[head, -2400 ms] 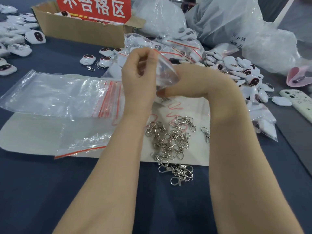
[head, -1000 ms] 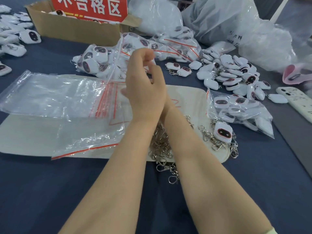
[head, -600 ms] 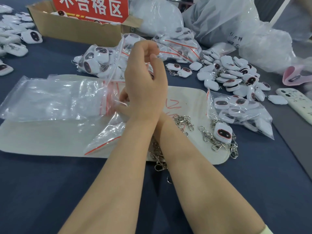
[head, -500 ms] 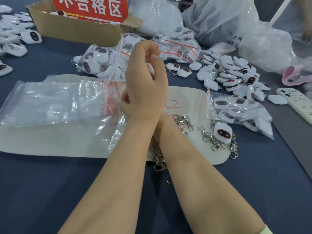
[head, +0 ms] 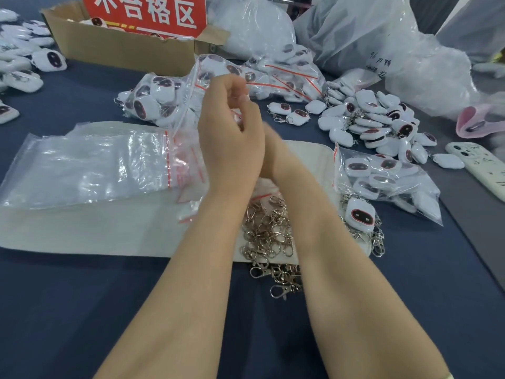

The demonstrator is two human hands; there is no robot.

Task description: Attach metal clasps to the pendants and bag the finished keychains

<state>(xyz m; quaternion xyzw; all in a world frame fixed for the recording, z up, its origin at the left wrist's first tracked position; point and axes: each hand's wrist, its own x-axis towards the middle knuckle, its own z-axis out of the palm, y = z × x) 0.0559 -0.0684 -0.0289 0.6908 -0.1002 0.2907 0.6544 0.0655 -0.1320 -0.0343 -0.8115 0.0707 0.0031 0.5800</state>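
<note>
My left hand [head: 229, 143] is raised over the table's middle. Its curled fingers pinch the upright edge of a clear zip bag of pendants [head: 153, 102], which are white with dark faces. My right hand [head: 270, 149] reaches under the left wrist toward the stack of empty zip bags [head: 90, 165]; it is blurred and mostly hidden. A heap of metal clasps [head: 267, 236] lies between my forearms on the white mat [head: 90, 231]. One pendant with a clasp [head: 359, 217] rests at the mat's right end.
Another filled bag [head: 382, 181] lies to the right, with loose pendants [head: 377, 124] behind it. At the back stands a cardboard box with a red sign [head: 128, 47], flanked by large plastic sacks [head: 382, 45]. A phone [head: 481, 165] lies at the far right.
The bag held by both hands now rests at the left. My right hand went under the left wrist to the empty bags, and one bag shifted.
</note>
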